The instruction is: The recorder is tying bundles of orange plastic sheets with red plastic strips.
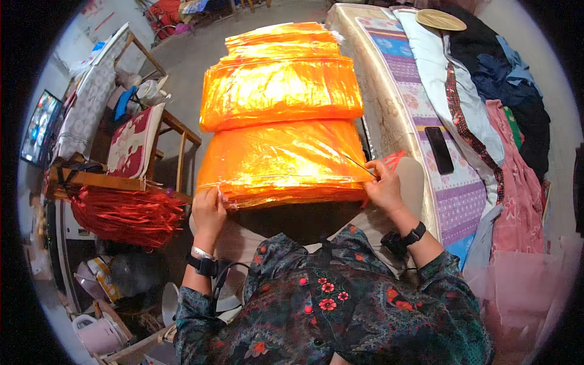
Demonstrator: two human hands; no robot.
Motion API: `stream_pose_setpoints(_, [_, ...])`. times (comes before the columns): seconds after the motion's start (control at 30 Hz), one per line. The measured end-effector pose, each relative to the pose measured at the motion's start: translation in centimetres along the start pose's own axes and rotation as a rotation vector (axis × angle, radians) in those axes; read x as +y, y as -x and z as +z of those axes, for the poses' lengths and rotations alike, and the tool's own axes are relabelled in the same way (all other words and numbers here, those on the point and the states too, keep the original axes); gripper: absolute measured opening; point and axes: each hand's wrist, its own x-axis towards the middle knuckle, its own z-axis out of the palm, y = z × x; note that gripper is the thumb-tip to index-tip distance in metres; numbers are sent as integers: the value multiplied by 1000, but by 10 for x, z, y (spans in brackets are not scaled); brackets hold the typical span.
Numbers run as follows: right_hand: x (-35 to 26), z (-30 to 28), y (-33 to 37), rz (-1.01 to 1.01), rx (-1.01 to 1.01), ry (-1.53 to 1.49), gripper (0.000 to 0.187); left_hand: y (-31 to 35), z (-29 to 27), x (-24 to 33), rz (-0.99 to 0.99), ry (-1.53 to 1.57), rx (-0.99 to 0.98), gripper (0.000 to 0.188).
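Observation:
A thick stack of shiny orange plastic sheets (277, 155) lies in front of me, its near edge just above my lap. Further off, more of the same orange film is folded over in layers. At the near left corner, my left hand (208, 214) is closed with its fingertips pinching the sheet edge. My right hand (384, 188) is closed around a thin, dark, needle-like tool (358, 164) at the near right corner. The tool's tip points left and away, over the top sheet. What supports the stack is mostly hidden.
To my right is a bed or couch with a patterned purple cover (459, 210), a black phone (439, 149) and heaped clothes (514, 176). At left stand a wooden chair with a red floral cushion (129, 143), a bundle of red strips (125, 216) and a pink mug-like container (97, 334).

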Motion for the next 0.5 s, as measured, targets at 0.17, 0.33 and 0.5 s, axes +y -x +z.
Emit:
stream_pose_setpoints(0.17, [-7,-11,0,-10,25,-109,14,-56,14,114,358,267,34,12])
stream_pose_setpoints(0.33, [-19,-8,-6,-64,103,-79,14,-86,55,188,495,347,-63,16])
stream_pose_setpoints(0.5, [-20,-2,-13,-138,28,-125,7,-84,76,189,324,311,-122,11])
